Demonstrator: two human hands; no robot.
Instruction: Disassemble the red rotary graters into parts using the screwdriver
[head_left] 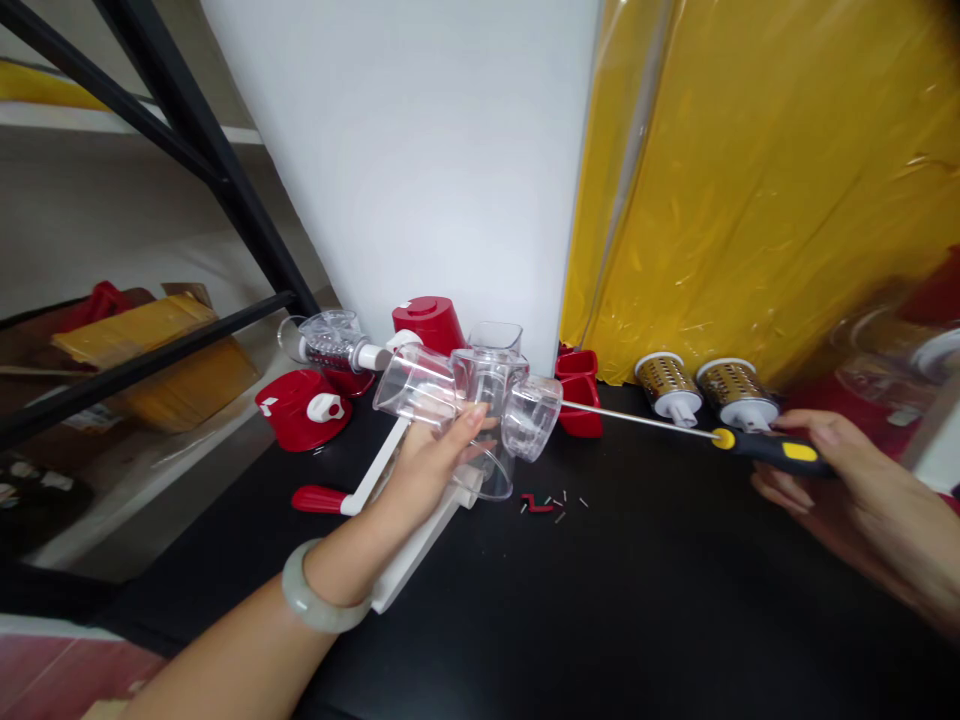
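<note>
My left hand (pixel 450 450) is wrapped round a clear plastic grater housing (pixel 487 385), held above the black table. From the right, my right hand (pixel 840 460) grips a screwdriver (pixel 772 450) by its black and yellow handle. The long metal shaft points left, and its tip meets the right-hand opening of the housing; whether it touches a screw I cannot tell. Beneath my left hand are a white crank with a red handle (pixel 319 499) and a white bar (pixel 420 545). Several small screws (pixel 559 503) and a small red plastic piece (pixel 536 504) lie on the table.
Two metal grater drums (pixel 667 388) stand at the back right, by yellow plastic wrapping (pixel 765 200). Red bases (pixel 304 410) and a clear housing with a drum (pixel 334 340) are at the back left. Red trays (pixel 580 405) sit behind the screwdriver. A black-framed shelf (pixel 217 180) stands left.
</note>
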